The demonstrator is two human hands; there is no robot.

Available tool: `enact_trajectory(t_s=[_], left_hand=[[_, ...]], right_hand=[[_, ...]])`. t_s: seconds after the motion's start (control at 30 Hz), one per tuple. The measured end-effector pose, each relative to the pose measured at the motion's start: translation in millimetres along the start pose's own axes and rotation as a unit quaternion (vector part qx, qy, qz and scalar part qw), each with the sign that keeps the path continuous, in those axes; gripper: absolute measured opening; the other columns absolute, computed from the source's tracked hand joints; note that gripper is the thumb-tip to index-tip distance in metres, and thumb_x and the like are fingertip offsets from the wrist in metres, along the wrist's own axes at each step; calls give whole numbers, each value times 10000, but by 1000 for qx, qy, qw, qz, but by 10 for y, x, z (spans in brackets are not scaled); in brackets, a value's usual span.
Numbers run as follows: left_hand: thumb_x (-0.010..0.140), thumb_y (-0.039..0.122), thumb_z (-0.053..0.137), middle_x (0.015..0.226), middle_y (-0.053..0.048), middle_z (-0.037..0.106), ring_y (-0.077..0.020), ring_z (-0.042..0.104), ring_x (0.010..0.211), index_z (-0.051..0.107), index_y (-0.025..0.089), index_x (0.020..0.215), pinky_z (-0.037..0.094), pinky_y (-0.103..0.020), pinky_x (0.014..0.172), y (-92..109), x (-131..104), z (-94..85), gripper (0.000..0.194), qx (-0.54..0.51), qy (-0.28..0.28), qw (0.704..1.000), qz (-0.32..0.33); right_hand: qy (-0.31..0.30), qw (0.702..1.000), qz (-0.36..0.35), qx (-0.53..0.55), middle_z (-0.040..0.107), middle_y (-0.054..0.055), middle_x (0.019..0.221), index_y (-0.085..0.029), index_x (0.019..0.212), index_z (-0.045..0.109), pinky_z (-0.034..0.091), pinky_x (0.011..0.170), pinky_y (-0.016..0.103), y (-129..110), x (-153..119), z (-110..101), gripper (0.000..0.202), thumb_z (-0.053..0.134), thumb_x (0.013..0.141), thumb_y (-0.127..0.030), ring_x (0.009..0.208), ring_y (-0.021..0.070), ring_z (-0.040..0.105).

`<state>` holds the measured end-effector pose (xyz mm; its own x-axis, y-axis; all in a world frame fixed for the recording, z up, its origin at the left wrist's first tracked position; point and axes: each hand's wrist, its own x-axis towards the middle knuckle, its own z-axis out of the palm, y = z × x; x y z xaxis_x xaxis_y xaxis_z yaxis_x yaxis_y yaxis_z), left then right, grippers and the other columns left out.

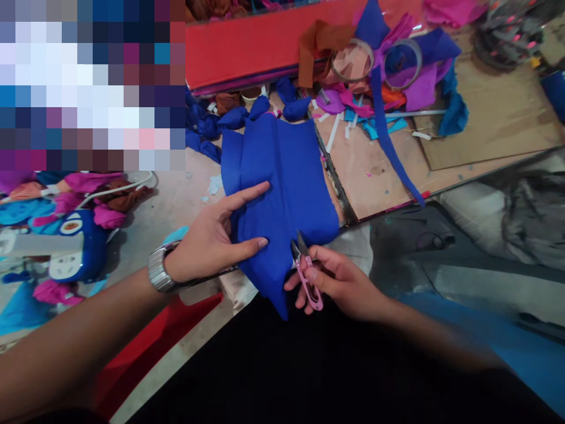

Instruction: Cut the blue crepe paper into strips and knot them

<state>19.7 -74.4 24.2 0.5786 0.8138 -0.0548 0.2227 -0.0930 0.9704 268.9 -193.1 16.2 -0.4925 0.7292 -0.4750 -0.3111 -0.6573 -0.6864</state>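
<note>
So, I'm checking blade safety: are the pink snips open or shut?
Open: the pink snips in the right hand show two dark blades with a gap between their tips.

Creased blue cloth (282, 176), spread out; pink snips (302, 273) parted.

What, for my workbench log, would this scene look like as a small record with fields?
left hand: thumb and forefinger spread over blue fabric
left wrist: metal-band watch
right hand: holds pink-handled snips, blades apart over the fabric
fabric: creased, near corner hanging past the table edge
beyond the fabric: bunched blue cloth pieces
far left: blue-and-white socket block
</note>
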Motion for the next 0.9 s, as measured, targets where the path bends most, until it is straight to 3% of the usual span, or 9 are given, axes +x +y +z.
enact_trajectory(t_s=[0.2, 0.4, 0.53, 0.9], left_hand=[[773, 383, 909, 1630, -54, 505, -375, 443, 1534, 518, 315, 1570, 334, -574, 1334, -10, 13, -6, 891, -4, 8, 1000, -3], [764, 376, 915, 1636, -74, 497, -375, 452, 1531, 517, 306, 1572, 348, -563, 1326, -19, 2, 0, 903, -4, 5, 1000, -1], [791, 347, 895, 1652, -89, 475, -355, 425, 1552, 502, 298, 1580, 295, -599, 1335, -11, -8, 6, 883, 1, -3, 1000, 13], [795, 353, 892, 1664, -72, 463, -368, 406, 1563, 487, 304, 1594, 310, -582, 1340, -2, -27, -3, 897, 15, -23, 1000, 15]], right_hand=[[-9, 1000, 0, 0, 732, 110, 1153, -134, 1112, 667, 649, 733, 270, 9, -41, -22, 256, 695, 1012, -369, 837, 148, 789], [-7, 998, 1, 67, 745, 77, 1158, -206, 1186, 540, 656, 810, 352, 80, -6, -64, 334, 769, 967, -314, 917, 202, 813], [-43, 997, 22, 65, 730, 86, 1128, -145, 1196, 649, 641, 875, 328, 78, 17, -63, 295, 733, 995, -344, 959, 182, 800], [-54, 987, 57, 142, 732, 60, 991, -146, 1042, 620, 617, 706, 252, 59, 58, -7, 263, 768, 969, -352, 852, 177, 805]])
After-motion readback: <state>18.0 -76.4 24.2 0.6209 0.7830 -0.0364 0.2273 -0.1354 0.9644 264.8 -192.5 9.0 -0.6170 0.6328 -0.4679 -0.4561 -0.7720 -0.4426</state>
